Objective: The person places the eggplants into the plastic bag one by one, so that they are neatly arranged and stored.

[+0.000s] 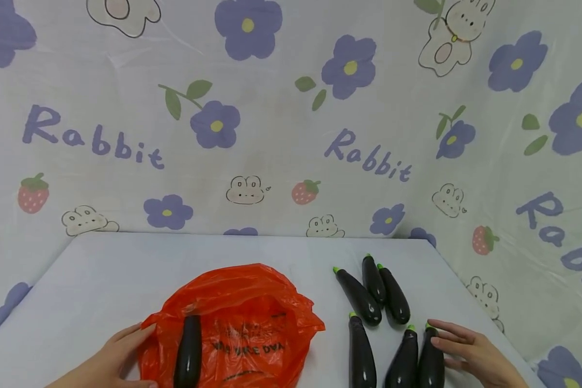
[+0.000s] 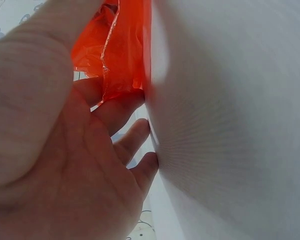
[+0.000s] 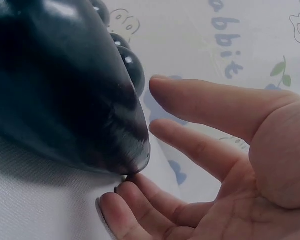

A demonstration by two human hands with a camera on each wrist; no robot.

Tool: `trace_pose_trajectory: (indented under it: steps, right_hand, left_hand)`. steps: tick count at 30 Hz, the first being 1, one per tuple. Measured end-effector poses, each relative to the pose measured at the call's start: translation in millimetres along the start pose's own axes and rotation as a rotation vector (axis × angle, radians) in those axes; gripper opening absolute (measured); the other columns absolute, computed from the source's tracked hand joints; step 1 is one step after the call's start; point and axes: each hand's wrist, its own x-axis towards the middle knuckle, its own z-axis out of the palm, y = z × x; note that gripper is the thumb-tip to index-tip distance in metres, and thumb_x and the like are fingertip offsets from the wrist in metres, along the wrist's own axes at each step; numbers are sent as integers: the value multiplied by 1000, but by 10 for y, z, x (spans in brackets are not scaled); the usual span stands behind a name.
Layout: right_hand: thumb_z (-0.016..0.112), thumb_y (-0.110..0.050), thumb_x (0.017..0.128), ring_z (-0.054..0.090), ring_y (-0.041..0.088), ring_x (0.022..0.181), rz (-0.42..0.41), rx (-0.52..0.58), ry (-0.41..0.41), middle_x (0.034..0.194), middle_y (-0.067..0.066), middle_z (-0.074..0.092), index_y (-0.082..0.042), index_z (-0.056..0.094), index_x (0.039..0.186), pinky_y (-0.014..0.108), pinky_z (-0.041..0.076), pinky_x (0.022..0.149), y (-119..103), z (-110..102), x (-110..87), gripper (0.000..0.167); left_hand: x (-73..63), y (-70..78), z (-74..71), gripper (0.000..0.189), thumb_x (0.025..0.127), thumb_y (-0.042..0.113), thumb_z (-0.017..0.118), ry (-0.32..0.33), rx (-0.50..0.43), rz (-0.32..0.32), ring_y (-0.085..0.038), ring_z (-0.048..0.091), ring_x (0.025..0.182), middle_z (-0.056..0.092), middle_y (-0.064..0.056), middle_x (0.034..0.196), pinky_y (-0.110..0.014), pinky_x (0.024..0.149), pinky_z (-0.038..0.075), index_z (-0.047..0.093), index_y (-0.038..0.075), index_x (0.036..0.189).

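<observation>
My left hand (image 1: 121, 355) holds the left edge of a red plastic bag (image 1: 257, 280) with dark print. In the left wrist view its fingers (image 2: 122, 112) meet the bag's folded edge near the white tabletop. A dark eggplant (image 1: 189, 350) lies upright in the picture within the bag's mouth. My right hand (image 1: 470, 350) is at the rightmost eggplant (image 1: 431, 361), fingers spread and partly bent. In the right wrist view the thumb stands clear of this eggplant (image 3: 75, 90), while the lower fingertips lie by its tapered end; whether they touch cannot be told. Beside it lies another eggplant (image 1: 402, 361).
One more eggplant (image 1: 361, 355) lies between the bag and the right-hand pair. Farther back, three eggplants (image 1: 359, 296) with green stem tips lie close together. A white tabletop (image 1: 102, 275) carries everything, with a rabbit-and-flower patterned cloth (image 1: 271, 145) behind and to the sides.
</observation>
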Motion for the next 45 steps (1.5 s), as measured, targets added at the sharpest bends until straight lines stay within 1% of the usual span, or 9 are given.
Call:
trace_pose_trajectory:
  steps: [6,11,17,21,27,31,37,43,45]
  right_hand:
    - [76,-21,88,49,46,122,3,-27,36,142,34,40,0,47,144,53,52,87,-31,20,-1,67]
    - [74,-21,90,54,41,118,-24,-58,11,139,34,43,2,46,143,50,53,87,-6,31,-13,65]
    - [70,-22,93,52,42,121,-68,-86,-77,142,33,42,5,43,144,50,52,88,27,7,-6,64]
    - [69,-26,94,53,40,120,-64,-103,-106,142,31,44,3,44,145,51,52,88,34,2,6,64]
    - [73,-30,90,59,40,112,-27,-143,-64,137,30,49,-1,45,145,52,53,85,12,29,7,68]
    - [76,-29,88,59,42,111,4,-139,-50,136,30,50,-2,50,143,53,53,85,-2,23,-24,66]
    - [75,-28,88,48,50,121,-11,-170,-40,141,31,45,-3,53,141,55,51,86,-7,1,-30,62]
    - [76,-29,88,55,43,117,-19,-143,-39,136,27,51,-1,53,140,52,53,85,-6,42,-31,63]
    - [76,-29,88,54,45,117,-20,-154,-36,137,27,51,-1,53,140,52,53,85,-6,45,-38,64]
  left_hand:
    - [7,13,1,102,76,38,83,15,27,-8,-57,24,129,22,-30,150,-62,84,50,27,0,152]
    - [17,2,-8,103,75,37,84,14,35,-17,-56,25,129,23,-31,149,-62,85,50,28,-2,151]
    - [25,-46,-12,102,74,35,85,9,33,13,-57,23,129,23,-33,148,-61,83,51,29,-5,150]
    - [28,-46,-18,103,74,37,85,11,45,1,-56,25,130,24,-31,148,-63,85,49,30,-4,150]
    - [17,2,-9,105,70,38,87,25,24,-49,-53,26,131,23,-28,150,-61,88,49,31,0,151]
    - [11,22,4,105,70,38,87,32,18,-53,-53,26,132,24,-28,150,-62,87,49,32,0,151]
    - [9,44,23,107,68,40,88,38,13,-64,-52,26,132,24,-26,150,-61,87,49,33,1,151]
    - [9,42,22,108,65,40,89,45,23,-89,-51,29,131,26,-25,149,-59,85,51,35,2,150]
    - [20,46,35,109,63,41,89,52,24,-109,-50,30,131,27,-24,149,-59,85,51,36,3,150]
